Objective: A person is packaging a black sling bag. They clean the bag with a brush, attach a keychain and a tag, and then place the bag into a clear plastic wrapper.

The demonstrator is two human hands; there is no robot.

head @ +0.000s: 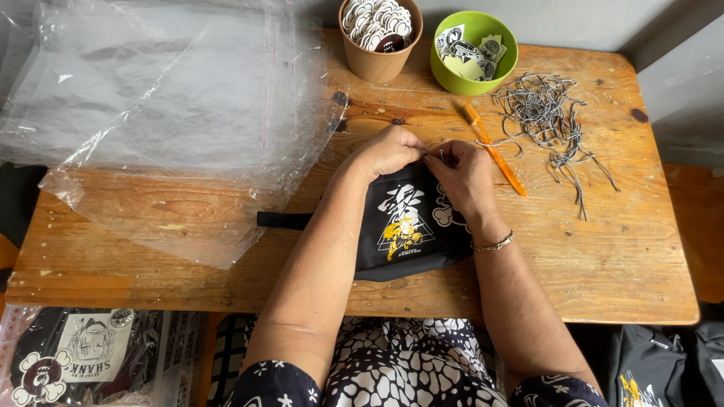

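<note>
**Fingers pinch at the pouch's top edge**

Fingertips of both hands meet at the upper edge of a black printed pouch [407, 226], which lies flat on the wooden table [603, 256], near its front edge. The left hand [388, 151] is curled, thumb and forefinger pressed together on the pouch's rim; the right hand [464, 177] pinches the same spot, apparently on a small metal piece, too small to tell apart.

Risks, as I judge them: the tiny piece could slip from so fine a pinch and drop among the loose black-and-white cords [547, 120] just to the right. The orange pen [494, 149] lies just beside the right hand's knuckles and could get knocked. The clear plastic bags [166, 98] stacked on the left could slide if the left elbow swings out.
</note>
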